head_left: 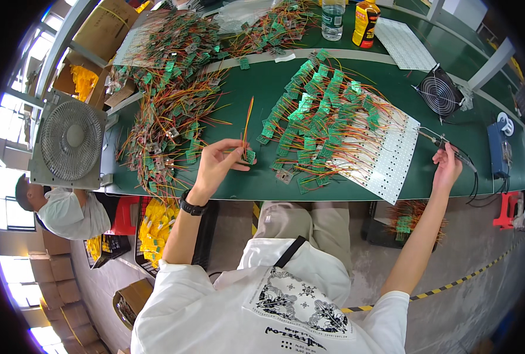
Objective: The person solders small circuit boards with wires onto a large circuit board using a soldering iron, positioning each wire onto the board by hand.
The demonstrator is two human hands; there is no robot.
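Observation:
My left hand (216, 168) pinches a small green circuit board (250, 157) between thumb and fingers, with orange and red wires (248, 121) standing up from it. A soldering iron (431, 136) is in my right hand (447, 169), its tip pointing left by the edge of a white perforated plate (386, 171). Rows of wired green circuit boards (309, 118) lie across the plate's left part and beyond it. To the left of my left hand spreads a heap of similar wired boards (162, 124).
A box fan (69, 140) stands at the table's left end. A small black fan (440, 97) and a blue soldering station (497, 152) are at the right. A clear bottle (333, 20) and a yellow bottle (366, 23) stand at the back. Another person (68, 212) sits far left.

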